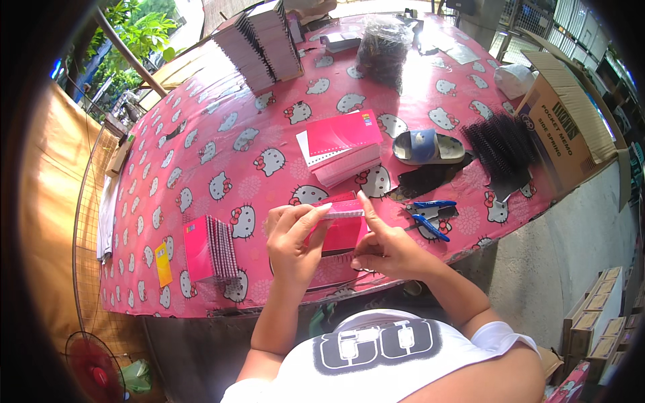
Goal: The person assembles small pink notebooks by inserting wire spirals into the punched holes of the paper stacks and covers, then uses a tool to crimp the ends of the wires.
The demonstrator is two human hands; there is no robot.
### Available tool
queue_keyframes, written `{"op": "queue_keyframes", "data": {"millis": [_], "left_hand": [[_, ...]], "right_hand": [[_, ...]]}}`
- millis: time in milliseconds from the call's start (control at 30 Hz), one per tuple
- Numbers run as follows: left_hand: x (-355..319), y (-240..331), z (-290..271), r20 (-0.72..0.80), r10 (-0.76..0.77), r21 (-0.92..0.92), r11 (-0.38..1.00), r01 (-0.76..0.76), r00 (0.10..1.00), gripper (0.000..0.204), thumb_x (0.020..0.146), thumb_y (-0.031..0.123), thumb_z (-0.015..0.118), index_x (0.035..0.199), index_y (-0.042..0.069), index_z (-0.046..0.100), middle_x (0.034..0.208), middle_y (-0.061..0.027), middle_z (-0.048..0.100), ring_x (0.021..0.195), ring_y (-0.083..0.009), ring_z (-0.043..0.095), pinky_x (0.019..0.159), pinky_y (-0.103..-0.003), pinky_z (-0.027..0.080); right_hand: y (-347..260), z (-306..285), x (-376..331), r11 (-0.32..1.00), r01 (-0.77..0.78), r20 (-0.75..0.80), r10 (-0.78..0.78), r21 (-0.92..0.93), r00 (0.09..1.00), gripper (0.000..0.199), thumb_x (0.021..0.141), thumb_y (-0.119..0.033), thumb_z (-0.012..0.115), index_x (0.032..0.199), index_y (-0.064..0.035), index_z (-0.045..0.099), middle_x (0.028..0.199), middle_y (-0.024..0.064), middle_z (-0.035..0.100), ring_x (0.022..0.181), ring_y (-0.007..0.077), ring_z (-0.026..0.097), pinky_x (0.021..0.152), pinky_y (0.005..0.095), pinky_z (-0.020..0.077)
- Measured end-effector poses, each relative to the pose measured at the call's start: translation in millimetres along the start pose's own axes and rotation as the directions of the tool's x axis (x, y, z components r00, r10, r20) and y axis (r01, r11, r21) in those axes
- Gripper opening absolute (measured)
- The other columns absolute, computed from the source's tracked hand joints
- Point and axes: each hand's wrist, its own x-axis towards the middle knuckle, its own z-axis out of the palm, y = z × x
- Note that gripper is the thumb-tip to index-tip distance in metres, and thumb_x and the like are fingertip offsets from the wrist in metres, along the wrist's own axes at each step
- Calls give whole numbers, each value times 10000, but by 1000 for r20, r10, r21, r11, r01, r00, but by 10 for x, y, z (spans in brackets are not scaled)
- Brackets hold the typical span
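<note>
Above the table's near edge, my left hand (293, 236) pinches a thin pad of punched sheets (345, 210) between thumb and fingers. My right hand (390, 247) has its index finger stretched along the pad's right end, the other fingers curled; whether they grip anything is hard to see. Under the pad, a pink cover (342, 236) shows between my hands. Beyond them lies a fanned pile of pink covers and punched sheets (341, 144). Blue-handled pliers (430, 219) rest to the right of my right hand. Left of my left hand stands a stack of spiral-bound pink notebooks (209, 250).
A yellow notebook (163, 264) lies at the left. Toward the right are a blue slipper (428, 147), black spiral coils (500, 143) and an open cardboard box (557, 131). Tall notebook stacks (259, 50) and a plastic-wrapped dark bundle (384, 52) stand at the back of the pink-covered table (269, 188).
</note>
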Motion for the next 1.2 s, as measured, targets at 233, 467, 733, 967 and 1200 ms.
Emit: {"op": "queue_keyframes", "data": {"millis": [233, 467, 733, 967, 1200], "left_hand": [[44, -14, 72, -79, 8, -10, 1000, -9, 997, 264, 682, 168, 823, 922, 93, 743, 861, -21, 661, 866, -209, 550, 781, -347, 426], [9, -7, 104, -105, -11, -24, 1000, 9, 994, 231, 679, 198, 832, 846, 77, 729, 841, -20, 657, 858, -207, 542, 779, -346, 419], [9, 12, 85, -89, -18, -8, 1000, 18, 996, 207, 694, 148, 832, 857, 66, 732, 827, -41, 648, 876, -201, 538, 746, -328, 446], [4, 4, 109, -108, -29, -25, 999, 26, 994, 232, 683, 212, 833, 849, 83, 735, 796, -19, 645, 851, -204, 538, 789, -348, 403], [-37, 7, 93, -88, -45, -27, 999, 42, 995, 246, 665, 131, 815, 897, 105, 739, 843, -29, 649, 870, -212, 543, 800, -347, 408]], "right_hand": [[-78, -273, -52, 923, 256, -200, -319, -287, 926, 524, 798, 55, 687, 1296, -68, 580, 846, 66, 669, 750, 103, 627, 649, 261, 509], [-220, -409, 93, 716, 348, -293, -607, -605, 739, 214, 784, -18, 712, 996, -45, 698, 861, 97, 632, 746, 218, 637, 630, 311, 514], [-250, -484, 231, 791, 355, -189, -499, -498, 846, 167, 802, -21, 675, 966, -51, 673, 832, 116, 651, 732, 269, 633, 648, 353, 510], [-336, -533, 234, 721, 389, -10, -481, -573, 877, 253, 802, 37, 643, 1047, -28, 658, 863, 110, 651, 736, 236, 640, 676, 328, 512], [-319, -339, 229, 714, 336, -139, -516, -614, 845, 228, 826, -144, 685, 1033, -93, 605, 871, 84, 566, 722, 281, 616, 597, 371, 491]]}}
